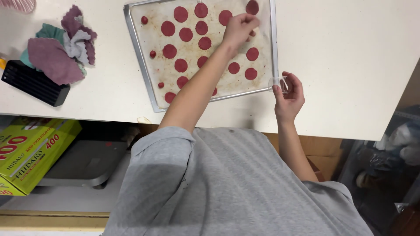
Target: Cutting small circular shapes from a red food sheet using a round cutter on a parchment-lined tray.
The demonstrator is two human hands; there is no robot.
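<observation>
My left hand (239,27) reaches across the baking tray (132,32), fingertips pinched on a dark red disc (251,36) near the far right corner (the sheet is dotted with them). My right hand (288,94) grips a small clear round cutter (280,82) just off the tray's near right corner.

Lined with stained, matt baking paper (210,70) inside a dull metal tray (139,57), dotted with matt red dough discs (180,14); beside it, a clear glossy plastic ring (280,81), soft nubbly cloths (61,48), smooth matt countertop (341,57).
</observation>
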